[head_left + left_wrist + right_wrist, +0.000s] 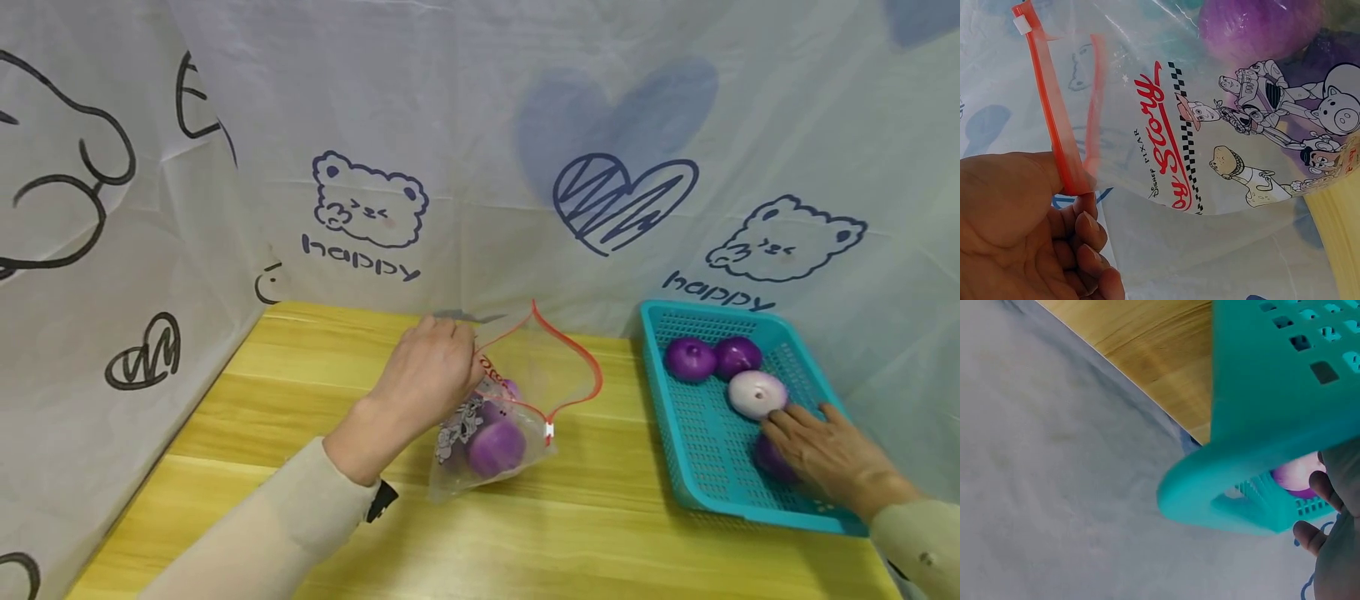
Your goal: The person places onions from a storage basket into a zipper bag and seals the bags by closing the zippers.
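A clear zip bag (459, 450) with a red slider strip and cartoon print stands on the table, its mouth spread. Purple onions (497, 447) lie inside it. My left hand (429, 367) pinches the bag's red top edge between thumb and fingers, as the left wrist view shows closely. Over in the teal basket (678, 454), my right hand (832, 454) curls its fingers over a purple onion (772, 460), which it partly covers; the thumb is hidden. Its fingertips are right at a paler onion (757, 394).
Two more purple onions (691, 359) sit at the basket's far end. The basket stands at the right side of the wooden table (300, 367). A white printed cloth (480, 125) hangs behind the table and along its left side.
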The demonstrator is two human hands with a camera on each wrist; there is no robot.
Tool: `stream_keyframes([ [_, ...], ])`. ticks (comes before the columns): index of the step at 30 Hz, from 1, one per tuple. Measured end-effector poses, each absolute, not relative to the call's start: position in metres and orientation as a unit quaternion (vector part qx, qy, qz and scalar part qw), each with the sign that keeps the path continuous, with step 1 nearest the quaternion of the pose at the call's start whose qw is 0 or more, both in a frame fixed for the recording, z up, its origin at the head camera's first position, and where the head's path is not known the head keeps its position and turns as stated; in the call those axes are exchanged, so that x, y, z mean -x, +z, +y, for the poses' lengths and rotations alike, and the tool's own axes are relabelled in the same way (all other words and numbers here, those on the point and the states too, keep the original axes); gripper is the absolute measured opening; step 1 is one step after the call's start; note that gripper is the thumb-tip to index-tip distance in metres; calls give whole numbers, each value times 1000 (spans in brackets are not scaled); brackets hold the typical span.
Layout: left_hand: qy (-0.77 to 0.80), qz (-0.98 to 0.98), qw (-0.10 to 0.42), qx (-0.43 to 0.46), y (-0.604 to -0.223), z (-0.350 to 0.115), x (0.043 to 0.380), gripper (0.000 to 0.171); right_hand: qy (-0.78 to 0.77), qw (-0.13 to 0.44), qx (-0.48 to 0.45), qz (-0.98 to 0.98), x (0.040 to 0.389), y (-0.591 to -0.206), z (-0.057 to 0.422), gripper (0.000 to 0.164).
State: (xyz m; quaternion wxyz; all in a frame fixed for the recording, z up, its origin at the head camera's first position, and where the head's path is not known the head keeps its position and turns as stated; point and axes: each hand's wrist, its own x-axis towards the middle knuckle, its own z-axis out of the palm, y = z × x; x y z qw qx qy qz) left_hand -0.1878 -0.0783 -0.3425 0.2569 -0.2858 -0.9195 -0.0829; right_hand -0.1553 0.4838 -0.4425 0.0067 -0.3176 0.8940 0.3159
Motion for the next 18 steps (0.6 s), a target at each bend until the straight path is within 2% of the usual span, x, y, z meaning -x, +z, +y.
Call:
stream_keyframes([
  [7, -83, -922, 250, 285, -343, -78, 187, 20, 288, -16, 308, 907, 162, -448, 481, 59],
  [11, -84, -922, 249, 284, -342, -79, 187, 21, 242, -69, 308, 918, 171, -453, 473, 82],
  [14, -87, -924, 244, 283, -342, -79, 186, 21, 219, -96, 308, 921, 177, -457, 467, 89],
  [18, -90, -924, 240, 283, -341, -79, 186, 21, 212, -94, 294, 927, 181, -459, 458, 92],
])
